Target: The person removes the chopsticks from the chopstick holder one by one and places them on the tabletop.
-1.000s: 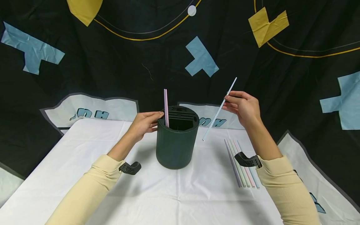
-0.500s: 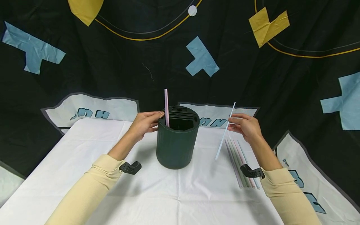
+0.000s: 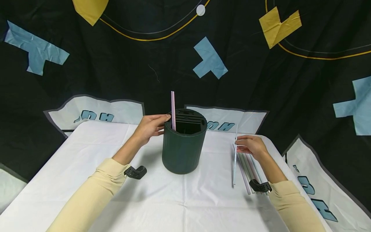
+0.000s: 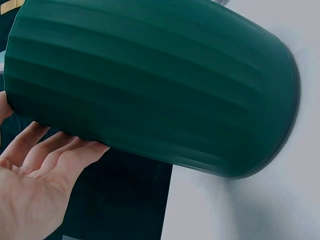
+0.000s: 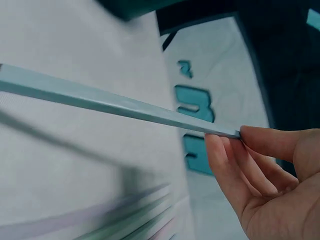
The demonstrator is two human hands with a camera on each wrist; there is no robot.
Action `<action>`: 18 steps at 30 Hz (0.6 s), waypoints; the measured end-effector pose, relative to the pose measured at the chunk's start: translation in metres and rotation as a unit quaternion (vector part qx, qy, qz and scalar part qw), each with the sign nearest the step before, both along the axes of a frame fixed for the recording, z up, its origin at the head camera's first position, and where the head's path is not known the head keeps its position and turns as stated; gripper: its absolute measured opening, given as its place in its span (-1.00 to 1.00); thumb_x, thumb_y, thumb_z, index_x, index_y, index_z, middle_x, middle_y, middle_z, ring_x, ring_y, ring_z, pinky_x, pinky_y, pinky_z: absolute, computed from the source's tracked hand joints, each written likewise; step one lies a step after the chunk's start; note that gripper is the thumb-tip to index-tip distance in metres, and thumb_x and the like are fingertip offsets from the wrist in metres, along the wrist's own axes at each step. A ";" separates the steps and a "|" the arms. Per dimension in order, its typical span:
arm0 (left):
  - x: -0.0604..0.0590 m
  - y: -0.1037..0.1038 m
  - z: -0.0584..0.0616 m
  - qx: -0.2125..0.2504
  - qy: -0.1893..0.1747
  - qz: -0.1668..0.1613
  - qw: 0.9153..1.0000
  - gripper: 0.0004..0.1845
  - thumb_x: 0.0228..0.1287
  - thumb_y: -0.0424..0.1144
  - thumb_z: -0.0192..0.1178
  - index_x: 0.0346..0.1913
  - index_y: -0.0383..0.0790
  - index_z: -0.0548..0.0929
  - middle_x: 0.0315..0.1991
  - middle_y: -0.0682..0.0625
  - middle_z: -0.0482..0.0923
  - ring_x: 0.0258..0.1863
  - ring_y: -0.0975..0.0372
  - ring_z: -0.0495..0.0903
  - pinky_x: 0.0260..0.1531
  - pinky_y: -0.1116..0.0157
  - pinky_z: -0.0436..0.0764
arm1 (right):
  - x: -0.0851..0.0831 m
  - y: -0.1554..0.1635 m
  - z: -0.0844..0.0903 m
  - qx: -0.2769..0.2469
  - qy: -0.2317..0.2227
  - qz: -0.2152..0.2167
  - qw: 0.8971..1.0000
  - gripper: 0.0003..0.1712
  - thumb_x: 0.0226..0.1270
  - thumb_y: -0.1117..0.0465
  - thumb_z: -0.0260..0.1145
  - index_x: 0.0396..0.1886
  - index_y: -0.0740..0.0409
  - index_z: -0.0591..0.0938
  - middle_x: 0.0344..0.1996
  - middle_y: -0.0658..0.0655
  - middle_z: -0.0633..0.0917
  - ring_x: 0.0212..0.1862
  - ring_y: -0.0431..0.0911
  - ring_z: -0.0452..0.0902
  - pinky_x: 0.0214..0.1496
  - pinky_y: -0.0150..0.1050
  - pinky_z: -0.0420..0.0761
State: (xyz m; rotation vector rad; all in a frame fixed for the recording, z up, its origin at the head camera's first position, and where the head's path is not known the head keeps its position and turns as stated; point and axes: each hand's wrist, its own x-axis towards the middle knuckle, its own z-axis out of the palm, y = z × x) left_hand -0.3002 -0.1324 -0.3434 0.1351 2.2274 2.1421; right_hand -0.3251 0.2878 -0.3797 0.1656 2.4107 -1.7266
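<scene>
In the head view a dark green slotted utensil holder (image 3: 183, 151) stands on the white cloth. Two pinkish chopsticks (image 3: 173, 111) stick up from its left side. My left hand (image 3: 149, 129) holds the holder by its upper left side; the fingertips (image 4: 97, 148) meet its ribbed wall in the left wrist view. My right hand (image 3: 250, 146) pinches a pale blue chopstick (image 5: 110, 105) near one end, between thumb and fingertips. It slants down just left of a row of pastel chopsticks (image 3: 243, 175), which the right hand and wrist partly cover.
White cloth (image 3: 145, 199) covers the table under the holder and chopsticks. Behind it hangs a black backdrop (image 3: 121, 71) with blue and yellow shapes. Black wrist straps (image 3: 136, 172) sit at both cuffs.
My right hand has come down with the pale blue chopstick, from beside the holder to the row of chopsticks, and the chopstick has swung more upright. The left hand stays at the holder.
</scene>
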 end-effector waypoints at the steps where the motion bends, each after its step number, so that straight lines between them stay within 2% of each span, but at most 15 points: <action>1: 0.000 0.000 0.000 0.000 -0.001 0.000 1.000 -0.51 0.44 -0.06 0.26 0.29 -0.28 0.61 0.24 -0.22 0.61 0.16 -0.04 0.67 0.08 0.05 0.69 | 0.000 0.002 -0.004 0.005 -0.005 0.003 1.000 -0.48 0.45 0.34 0.26 0.31 0.53 0.44 -0.33 -0.01 0.74 -0.38 -0.20 0.74 -0.26 -0.34 0.77; 8: 0.000 0.001 0.002 0.000 -0.002 0.002 1.000 -0.52 0.44 -0.06 0.25 0.29 -0.28 0.61 0.24 -0.21 0.61 0.17 -0.05 0.67 0.08 0.04 0.69 | -0.003 0.011 -0.024 0.023 -0.028 0.023 0.999 -0.45 0.40 0.32 0.32 0.28 0.55 0.45 -0.36 0.02 0.76 -0.37 -0.16 0.73 -0.24 -0.30 0.78; 18: 0.000 0.001 0.001 -0.001 -0.003 0.004 1.000 -0.51 0.44 -0.06 0.25 0.28 -0.28 0.61 0.24 -0.21 0.62 0.16 -0.04 0.67 0.07 0.06 0.70 | -0.003 0.012 -0.046 0.071 -0.045 0.024 0.996 -0.47 0.39 0.28 0.35 0.24 0.52 0.51 -0.34 0.07 0.76 -0.40 -0.16 0.70 -0.23 -0.24 0.79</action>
